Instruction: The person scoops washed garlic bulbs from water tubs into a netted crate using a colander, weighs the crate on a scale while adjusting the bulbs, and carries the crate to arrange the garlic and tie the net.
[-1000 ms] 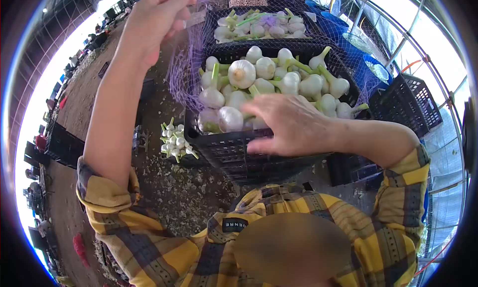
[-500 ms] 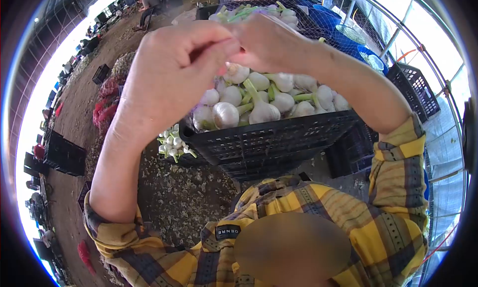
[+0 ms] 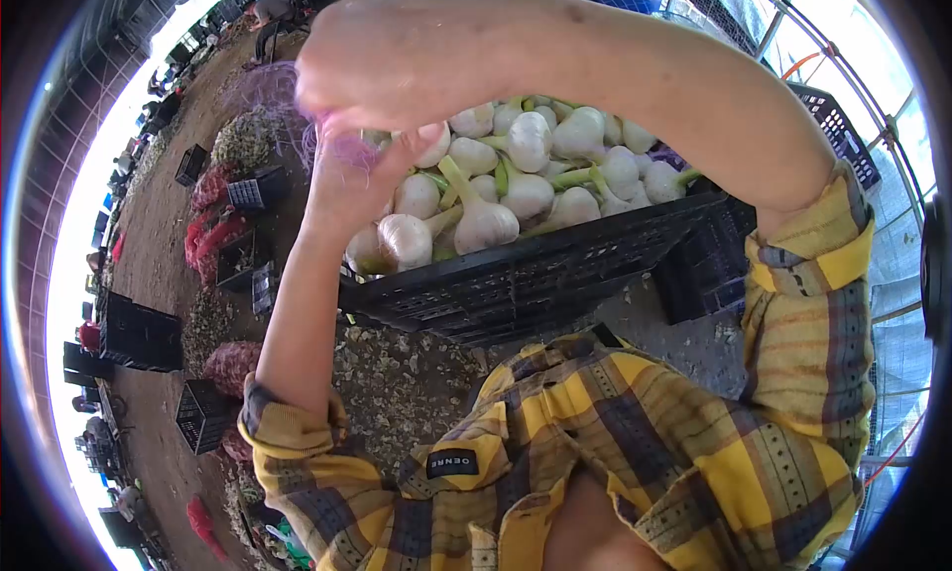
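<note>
Purple netting [image 3: 263,87] hangs at the upper left, bunched between my two hands. My right hand [image 3: 397,60] reaches across the top of the view with its fingers curled down onto the netting. Just below it, my left hand [image 3: 362,174] pinches the net, with its thumb and fingers partly hidden by my right hand. Under my forearm, a black plastic crate [image 3: 526,279] holds several white garlic bulbs [image 3: 486,224] with green stems.
Another black crate [image 3: 694,274] stands low behind the right side. At the left are red net sacks [image 3: 208,239], black crates [image 3: 139,333] and a garlic pile [image 3: 246,140]. A person [image 3: 270,14] sits farther off. Scraps [image 3: 397,373] litter the floor.
My right hand has gone from above the garlic to the upper left, meeting my left hand. My left hand has come down, and netting now shows bunched between them. The view has shifted.
</note>
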### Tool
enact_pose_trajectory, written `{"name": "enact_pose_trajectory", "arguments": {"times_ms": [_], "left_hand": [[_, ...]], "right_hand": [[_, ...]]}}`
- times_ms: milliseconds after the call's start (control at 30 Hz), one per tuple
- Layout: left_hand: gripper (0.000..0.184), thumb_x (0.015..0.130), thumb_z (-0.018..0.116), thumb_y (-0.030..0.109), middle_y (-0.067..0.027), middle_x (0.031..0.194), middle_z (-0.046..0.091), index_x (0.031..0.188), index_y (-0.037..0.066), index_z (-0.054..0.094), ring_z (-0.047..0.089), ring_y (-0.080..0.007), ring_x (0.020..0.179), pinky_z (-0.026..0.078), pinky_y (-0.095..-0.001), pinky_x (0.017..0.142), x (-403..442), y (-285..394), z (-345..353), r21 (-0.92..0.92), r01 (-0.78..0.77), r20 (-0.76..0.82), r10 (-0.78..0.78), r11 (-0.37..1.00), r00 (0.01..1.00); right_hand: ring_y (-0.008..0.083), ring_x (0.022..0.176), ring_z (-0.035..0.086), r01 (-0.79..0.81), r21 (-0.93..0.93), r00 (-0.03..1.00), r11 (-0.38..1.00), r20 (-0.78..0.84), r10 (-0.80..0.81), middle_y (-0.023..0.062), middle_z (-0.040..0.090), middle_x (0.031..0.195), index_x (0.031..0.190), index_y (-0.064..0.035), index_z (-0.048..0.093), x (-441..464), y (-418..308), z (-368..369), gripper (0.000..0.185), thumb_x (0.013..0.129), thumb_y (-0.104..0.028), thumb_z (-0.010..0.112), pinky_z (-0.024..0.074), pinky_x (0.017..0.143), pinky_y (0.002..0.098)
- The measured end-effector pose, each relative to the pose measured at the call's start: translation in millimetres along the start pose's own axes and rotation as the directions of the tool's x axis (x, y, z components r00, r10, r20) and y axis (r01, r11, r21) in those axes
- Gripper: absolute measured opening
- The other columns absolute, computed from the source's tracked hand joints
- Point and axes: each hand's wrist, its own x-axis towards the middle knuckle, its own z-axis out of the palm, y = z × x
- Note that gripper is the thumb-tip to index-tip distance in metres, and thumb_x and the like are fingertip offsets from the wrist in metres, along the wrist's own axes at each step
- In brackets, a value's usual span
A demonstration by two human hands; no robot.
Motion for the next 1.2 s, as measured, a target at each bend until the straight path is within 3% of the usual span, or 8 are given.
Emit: {"name": "enact_pose_trajectory", "arguments": {"times_ms": [67, 233, 500, 700, 867, 967, 1033, 1200], "left_hand": [[0.036, 0.093, 0.059, 0.03, -0.0036, 0.102, 0.063, 0.111, -0.001, 0.059, 0.056, -0.0116, 0.095, 0.041, -0.0256, 0.09, 1, 3, 8, -0.013, -0.149, -0.048, 0.148, 0.989, 0.988], [0.034, 0.096, 0.049, 0.03, -0.0045, 0.096, 0.066, 0.1, 0.001, 0.067, 0.058, -0.0111, 0.086, 0.044, -0.0273, 0.079, 4, -1, 20, -0.079, 0.082, -0.181, -0.095, 0.994, 0.979], [0.029, 0.097, 0.045, 0.021, -0.0091, 0.106, 0.066, 0.102, 0.0, 0.064, 0.057, -0.0146, 0.101, 0.039, -0.0304, 0.095, -15, 1, 23, -0.333, 0.11, -0.249, -0.2, 0.936, 0.948], [0.028, 0.099, 0.041, 0.018, -0.0119, 0.11, 0.065, 0.101, -0.002, 0.062, 0.056, -0.0161, 0.104, 0.037, -0.0311, 0.097, -20, 6, 19, -0.285, 0.036, -0.298, -0.124, 0.958, 0.946], [0.028, 0.1, 0.041, 0.018, -0.0123, 0.112, 0.064, 0.1, -0.002, 0.061, 0.056, -0.0147, 0.105, 0.039, -0.0311, 0.096, -31, 21, 19, -0.173, -0.025, -0.349, -0.037, 0.985, 0.936], [0.029, 0.099, 0.042, 0.018, -0.0132, 0.115, 0.063, 0.107, -0.002, 0.06, 0.054, -0.0153, 0.109, 0.038, -0.0309, 0.098, -33, 26, 15, -0.152, -0.001, -0.332, -0.05, 0.988, 0.942], [0.031, 0.099, 0.043, 0.019, -0.0147, 0.119, 0.06, 0.114, -0.003, 0.058, 0.053, -0.0175, 0.113, 0.037, -0.0312, 0.099, -32, 29, 14, -0.135, 0.025, -0.335, -0.07, 0.991, 0.94], [0.047, 0.099, 0.045, 0.023, -0.0161, 0.139, 0.042, 0.137, -0.001, 0.038, 0.041, -0.0207, 0.125, 0.028, -0.0321, 0.106, -24, 23, 12, 0.35, 0.003, -0.26, 0.094, 0.937, 0.961]], "right_hand": [[0.0216, 0.067, 0.067, -0.066, 0.027, 0.99, 0.997, 0.123, 0.062, 0.0128, 0.066, 0.068, 0.079, 0.0019, 0.066, 1, -4, -7, 0.028, 0.084, -0.026, 0.064, 0.0529, 0.065, 0.0382], [0.0274, 0.096, 0.062, -0.361, 0.502, 0.925, 0.786, 0.299, 0.234, 0.0215, 0.059, 0.1, 0.098, 0.0057, 0.057, -44, 25, -52, 0.045, 0.079, -0.033, 0.068, 0.0478, 0.09, 0.0391], [0.0193, 0.071, 0.061, -0.656, 0.508, 0.725, 0.558, 0.629, 0.28, 0.0119, 0.064, 0.083, 0.105, -0.0004, 0.058, -129, -3, 16, 0.039, 0.08, -0.028, 0.07, 0.0473, 0.069, 0.0359], [0.0229, 0.077, 0.066, -0.601, 0.346, 0.797, 0.72, 0.326, 0.508, 0.0112, 0.066, 0.086, 0.114, -0.0031, 0.055, -78, 30, -8, 0.05, 0.075, -0.027, 0.074, 0.051, 0.07, 0.0312], [0.0207, 0.073, 0.065, -0.166, -0.121, 0.898, 0.979, -0.429, 0.099, 0.0095, 0.067, 0.085, 0.121, -0.0099, 0.052, -61, 59, 32, 0.059, 0.07, -0.024, 0.078, 0.0496, 0.069, 0.0341], [0.0207, 0.077, 0.065, -0.126, -0.219, 0.955, 0.968, -0.289, 0.059, 0.01, 0.067, 0.082, 0.109, -0.0096, 0.061, -49, 63, 44, 0.044, 0.071, -0.026, 0.076, 0.0503, 0.073, 0.0352], [0.0213, 0.075, 0.065, -0.327, 0.15, 0.859, 0.933, 0.46, 0.226, 0.0102, 0.067, 0.077, 0.094, -0.0064, 0.068, -40, 54, 28, 0.029, 0.073, -0.025, 0.074, 0.0504, 0.072, 0.036], [0.0232, 0.067, 0.064, -0.26, 0.445, 0.948, 0.857, 0.285, 0.14, 0.0117, 0.066, 0.07, 0.077, -0.0021, 0.069, -12, 52, 5, 0.016, 0.076, -0.018, 0.069, 0.0501, 0.065, 0.0378]]}}
